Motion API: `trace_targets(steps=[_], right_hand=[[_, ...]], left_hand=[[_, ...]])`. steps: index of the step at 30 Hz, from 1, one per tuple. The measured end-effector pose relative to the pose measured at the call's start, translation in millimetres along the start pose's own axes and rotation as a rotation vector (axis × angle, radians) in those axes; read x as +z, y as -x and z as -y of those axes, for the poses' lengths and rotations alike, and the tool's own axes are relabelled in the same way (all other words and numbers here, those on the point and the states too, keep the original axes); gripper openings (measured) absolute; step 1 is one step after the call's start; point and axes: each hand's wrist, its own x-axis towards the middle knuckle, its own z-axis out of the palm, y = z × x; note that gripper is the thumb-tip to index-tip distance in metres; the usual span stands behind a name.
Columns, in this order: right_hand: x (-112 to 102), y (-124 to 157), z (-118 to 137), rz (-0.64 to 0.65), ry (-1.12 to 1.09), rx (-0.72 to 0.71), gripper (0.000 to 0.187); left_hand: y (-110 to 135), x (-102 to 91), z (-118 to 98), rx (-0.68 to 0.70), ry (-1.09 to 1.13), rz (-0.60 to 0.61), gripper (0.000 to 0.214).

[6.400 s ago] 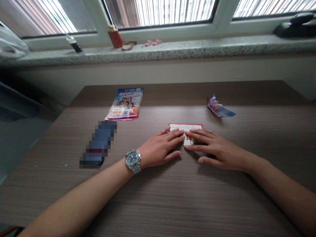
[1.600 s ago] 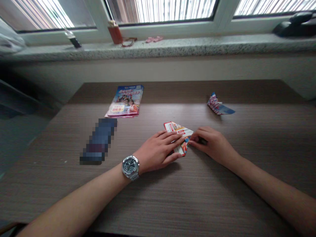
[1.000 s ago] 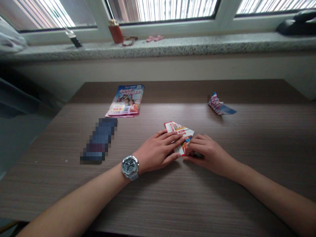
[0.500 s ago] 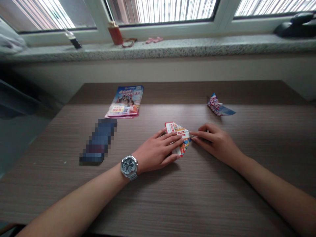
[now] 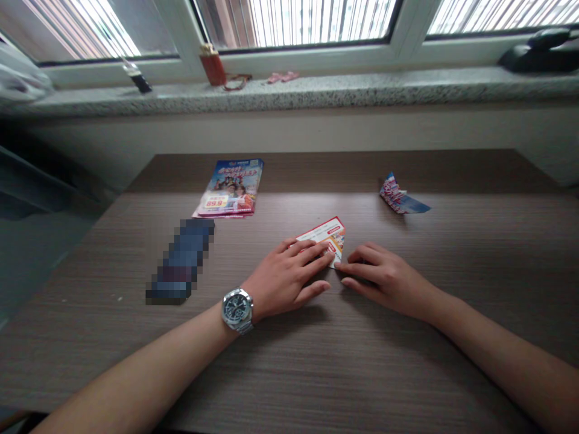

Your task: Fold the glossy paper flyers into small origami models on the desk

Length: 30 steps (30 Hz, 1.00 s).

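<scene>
My left hand point(image 5: 292, 277), with a silver watch point(image 5: 237, 309) on the wrist, lies with its fingers spread over a folded paper leaflet point(image 5: 332, 229). The leaflet is white, red and orange, and part of it is hidden under those fingers. My right hand point(image 5: 384, 274) is at the leaflet's lower right corner. Its index fingertip touches that corner, the thumb sits apart just below, and the other fingers are bent.
A stack of printed flyers point(image 5: 233, 187) lies at the back left of the wooden table point(image 5: 289, 374), with a blurred-out dark flat object point(image 5: 181, 259) in front. A folded blue paper piece point(image 5: 400, 196) stands back right. Small items, including a red case point(image 5: 212, 66), line the stone windowsill point(image 5: 344, 90).
The leaflet's visible outline has changed: its pointed right end is gone, and a red-edged corner now points up. My right hand has shifted left and toward me; my left hand stays nearly in place.
</scene>
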Motion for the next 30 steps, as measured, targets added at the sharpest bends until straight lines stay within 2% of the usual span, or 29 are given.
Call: trace_targets(steps=[7,16,22,30], right_hand=[[2.1,-4.0,-1.4,-0.116,0.004,0.142,0.012],[8.4,-6.8,-1.7,-0.105,0.013,0.165,0.001],[5.7,-8.3,-3.5,-0.102,-0.018,0.152,0.003],[6.3,-9.5,-6.2,-0.113,-0.046,0.201,0.005]], left_hand=[[0.6,1.0,-1.8,0.023,0.018,0.023,0.059],[-0.8,-1.5,-3.8,0.055,0.039,0.046,0.059],[0.3,-2.5,-3.0,0.065,0.052,0.046,0.061],[2.2,-2.2,-3.4,0.084,0.067,0.042,0.053]])
